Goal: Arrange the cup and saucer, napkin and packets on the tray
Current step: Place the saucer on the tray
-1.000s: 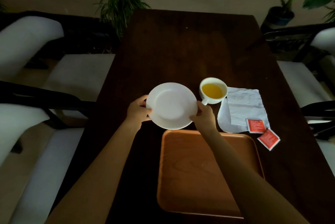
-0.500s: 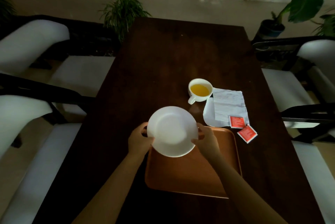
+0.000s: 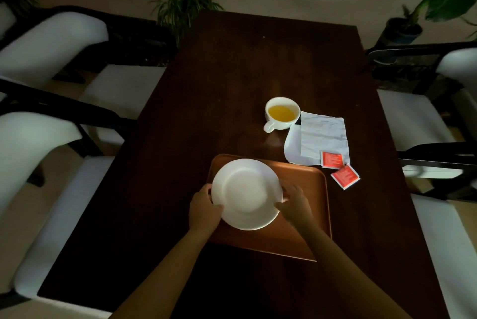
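- Saucer (image 3: 246, 193): white, round, held over the far left part of the tray (image 3: 304, 215); whether its underside touches the tray surface cannot be told.
- Left hand (image 3: 205, 209): grip pinching the saucer's near left rim, thumb on top of the rim, fingers curled beneath.
- Right hand (image 3: 294, 202): grip pinching the saucer's right rim, fingertips on the edge, forearm crossing the tray's near right part.
- Tray: orange-brown, rectangular with rounded corners and a low raised lip, lying on the dark wooden worktop (image 3: 232, 73); nothing but the saucer is over it.
- Cup (image 3: 281, 116): white, upright on the worktop beyond the tray, well apart from the saucer, holding yellow-orange liquid; handle points toward the near left.
- Napkin (image 3: 320, 138): white, crumpled, partly folded, flat on the worktop just right of the cup and touching or nearly touching its side.
- First packet (image 3: 331, 160): red, lying on the napkin's near right corner.
- Second packet (image 3: 345, 176): red, tilted, on the bare worktop just beside the first and near the tray's far right corner.
- Chairs (image 3: 51, 42): white-cushioned with dark frames, along both long sides of the worktop.
- Potted plants (image 3: 183, 6): on the floor beyond the worktop's far end.
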Tool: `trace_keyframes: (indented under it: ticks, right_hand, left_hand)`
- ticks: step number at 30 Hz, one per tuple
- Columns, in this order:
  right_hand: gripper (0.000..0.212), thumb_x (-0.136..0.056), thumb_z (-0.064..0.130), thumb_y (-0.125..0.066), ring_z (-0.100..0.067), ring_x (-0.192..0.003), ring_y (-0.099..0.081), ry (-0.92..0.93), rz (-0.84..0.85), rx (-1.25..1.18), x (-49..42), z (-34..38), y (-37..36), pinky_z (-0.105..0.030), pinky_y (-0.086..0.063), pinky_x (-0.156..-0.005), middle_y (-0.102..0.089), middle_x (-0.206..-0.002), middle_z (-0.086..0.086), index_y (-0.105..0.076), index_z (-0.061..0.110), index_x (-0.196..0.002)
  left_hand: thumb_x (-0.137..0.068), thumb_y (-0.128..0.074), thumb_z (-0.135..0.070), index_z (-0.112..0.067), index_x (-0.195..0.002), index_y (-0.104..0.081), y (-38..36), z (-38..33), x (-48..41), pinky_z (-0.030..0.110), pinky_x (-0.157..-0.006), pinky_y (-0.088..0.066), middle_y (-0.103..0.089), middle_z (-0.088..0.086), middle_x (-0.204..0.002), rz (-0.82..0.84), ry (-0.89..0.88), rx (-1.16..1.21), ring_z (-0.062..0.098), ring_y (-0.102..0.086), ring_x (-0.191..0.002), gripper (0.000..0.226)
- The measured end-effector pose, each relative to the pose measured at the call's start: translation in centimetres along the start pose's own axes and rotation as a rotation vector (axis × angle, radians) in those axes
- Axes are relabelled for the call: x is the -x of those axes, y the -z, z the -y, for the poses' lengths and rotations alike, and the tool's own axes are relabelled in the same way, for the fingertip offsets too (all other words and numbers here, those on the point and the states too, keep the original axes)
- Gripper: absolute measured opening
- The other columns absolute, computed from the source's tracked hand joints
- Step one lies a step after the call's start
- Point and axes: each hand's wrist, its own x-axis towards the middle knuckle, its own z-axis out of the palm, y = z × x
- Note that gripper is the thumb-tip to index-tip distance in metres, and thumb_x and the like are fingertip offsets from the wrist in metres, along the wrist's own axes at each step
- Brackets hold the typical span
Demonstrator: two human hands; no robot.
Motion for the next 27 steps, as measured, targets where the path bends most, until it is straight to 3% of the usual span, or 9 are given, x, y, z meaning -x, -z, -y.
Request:
trace_keyframes:
  ticks: [10,16,21,24,27]
  right_hand:
    - [0.056,-0.080,0.012,-0.069,-0.033,-0.123,-0.045,0.035,0.027,0.035,0.1,-1.0,-0.5,-0.054,-0.040,-0.105,-0.050,-0.136,-0.010,-0.048,0.014,-0.132]
    - [0.054,-0.079,0.012,-0.070,-0.029,-0.123,-0.044,0.056,0.019,0.058,0.6,-1.6,-0.6,-0.055,-0.030,-0.111,-0.055,-0.132,-0.008,-0.050,0.014,-0.128]
    - [0.055,-0.080,0.016,-0.070,-0.030,-0.126,-0.043,0.025,0.038,0.064,0.7,-1.9,-0.7,-0.056,-0.032,-0.110,-0.052,-0.134,-0.007,-0.047,0.016,-0.130]
    - [0.055,-0.080,0.018,-0.069,-0.031,-0.126,-0.043,0.014,0.024,0.049,0.7,-2.0,-0.7,-0.056,-0.038,-0.107,-0.047,-0.139,-0.008,-0.047,0.018,-0.131]
    - [0.054,-0.081,0.018,-0.068,-0.031,-0.122,-0.047,0.022,-0.022,0.039,0.0,-1.6,-0.1,-0.052,-0.044,-0.102,-0.045,-0.138,-0.012,-0.047,0.015,-0.131]
  left_hand:
    - [-0.078,-0.061,-0.010,-0.013,-0.128,-0.048,-0.2,0.6,0.8,0.044,-0.095,-0.048,-0.055,0.015,-0.125,0.009,0.038,-0.031,0.030,-0.053,-0.114,0.052]
    - [-0.076,-0.064,-0.010,-0.014,-0.122,-0.050,-0.5,1.4,1.4,0.033,-0.082,-0.046,-0.059,0.012,-0.118,-0.005,0.024,-0.025,0.026,-0.056,-0.107,0.049]
    - [-0.078,-0.062,-0.017,-0.015,-0.125,-0.049,-0.2,1.6,1.2,0.034,-0.082,-0.046,-0.061,0.010,-0.116,0.020,0.008,-0.126,0.025,-0.057,-0.105,0.048]
    - [-0.083,-0.056,-0.024,-0.011,-0.122,-0.054,0.8,1.0,0.4,0.029,-0.074,-0.043,-0.065,0.007,-0.105,0.022,-0.008,-0.248,0.019,-0.058,-0.090,0.041]
    - [-0.086,-0.052,-0.026,-0.011,-0.125,-0.053,2.0,-0.2,-1.0,0.031,-0.079,-0.045,-0.065,0.009,-0.112,-0.041,-0.044,-0.280,0.022,-0.060,-0.097,0.042]
